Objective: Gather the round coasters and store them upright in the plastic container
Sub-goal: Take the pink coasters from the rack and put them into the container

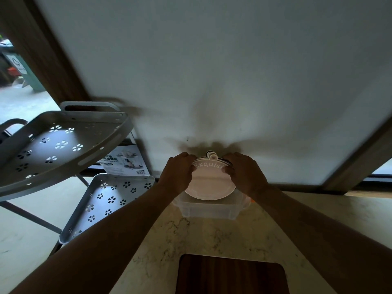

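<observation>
Over the clear plastic container at the far edge of the marble counter: a stack of round coasters held on edge, pale front face lettered, hanging tabs at the top. Left hand and right hand clamped on opposite rims, fingers curled tight around the stack. Probably light, thin and smooth, so likely to fan apart or slide. Best gripped at both side edges, squeezed flat together, then lowered straight down into the tub
</observation>
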{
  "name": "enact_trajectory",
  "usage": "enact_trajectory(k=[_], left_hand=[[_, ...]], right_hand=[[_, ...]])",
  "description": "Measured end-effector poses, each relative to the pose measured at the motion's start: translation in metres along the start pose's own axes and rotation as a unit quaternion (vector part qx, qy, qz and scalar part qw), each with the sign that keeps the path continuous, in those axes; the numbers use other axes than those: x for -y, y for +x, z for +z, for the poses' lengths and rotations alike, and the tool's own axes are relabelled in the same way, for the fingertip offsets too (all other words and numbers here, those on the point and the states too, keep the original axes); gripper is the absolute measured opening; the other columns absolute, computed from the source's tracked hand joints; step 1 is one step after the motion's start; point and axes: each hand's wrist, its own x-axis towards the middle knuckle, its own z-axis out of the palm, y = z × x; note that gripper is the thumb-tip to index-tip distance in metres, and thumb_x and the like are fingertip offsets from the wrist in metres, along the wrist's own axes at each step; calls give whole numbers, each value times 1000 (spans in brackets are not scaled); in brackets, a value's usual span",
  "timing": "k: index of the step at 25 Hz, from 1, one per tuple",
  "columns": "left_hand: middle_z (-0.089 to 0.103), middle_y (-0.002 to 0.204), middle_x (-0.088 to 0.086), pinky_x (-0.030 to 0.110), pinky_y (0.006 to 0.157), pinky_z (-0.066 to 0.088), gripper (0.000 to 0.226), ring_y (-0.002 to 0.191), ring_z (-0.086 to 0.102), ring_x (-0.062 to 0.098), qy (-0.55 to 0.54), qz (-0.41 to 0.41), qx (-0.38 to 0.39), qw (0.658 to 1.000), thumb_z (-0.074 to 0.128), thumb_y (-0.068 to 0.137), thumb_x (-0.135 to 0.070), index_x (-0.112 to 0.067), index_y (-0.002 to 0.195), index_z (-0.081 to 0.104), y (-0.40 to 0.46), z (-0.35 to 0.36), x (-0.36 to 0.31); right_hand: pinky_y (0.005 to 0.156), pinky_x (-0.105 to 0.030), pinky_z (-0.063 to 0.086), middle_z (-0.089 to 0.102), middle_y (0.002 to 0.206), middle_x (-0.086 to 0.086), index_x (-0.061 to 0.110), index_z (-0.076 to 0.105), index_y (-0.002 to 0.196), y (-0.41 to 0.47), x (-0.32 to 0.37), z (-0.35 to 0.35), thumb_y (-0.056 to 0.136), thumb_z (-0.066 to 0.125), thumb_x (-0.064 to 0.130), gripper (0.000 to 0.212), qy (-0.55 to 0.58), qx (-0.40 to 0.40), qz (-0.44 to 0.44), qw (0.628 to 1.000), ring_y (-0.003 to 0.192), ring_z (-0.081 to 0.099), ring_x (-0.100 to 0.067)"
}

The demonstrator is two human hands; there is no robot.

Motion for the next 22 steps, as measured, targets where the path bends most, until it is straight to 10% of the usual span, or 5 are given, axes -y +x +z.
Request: enact_trajectory(k=[22], left_hand=[[60,120,14,48,87,49,35,107,55,33,29,-26,-29,999,67,85,-15,-9,119,61,9,25,9]], right_hand=[[88,-41,51,57,124,-11,10,61,119,13,-6,22,85,68,20,36,-54,-32,-6,998,107,59,-32]])
